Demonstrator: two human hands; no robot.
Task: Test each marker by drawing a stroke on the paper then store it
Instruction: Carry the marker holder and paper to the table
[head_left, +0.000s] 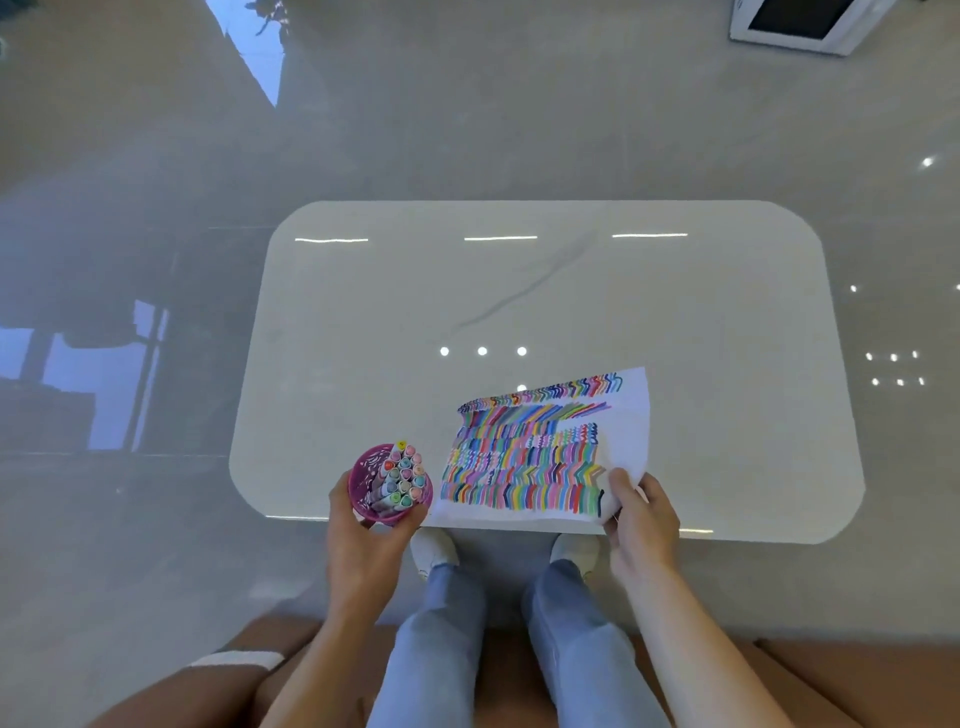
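Mesh cup (363, 480) and paper (631, 415) held at the worktop's (519, 291) near edge
The left hand (363, 540) has its fingers wrapped round the cup of markers (402, 478); the right hand (641, 525) pinches the paper's corner. Tilting the cup could spill markers floorward, and tugging could crease the paper.

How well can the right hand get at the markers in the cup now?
Probably not yet: the right hand pinches the paper. Nothing else blocks the markers, upright in the cup the left hand holds.

Cup (359, 475) base behind left hand (363, 545); paper (631, 415) corner under right hand (641, 519).
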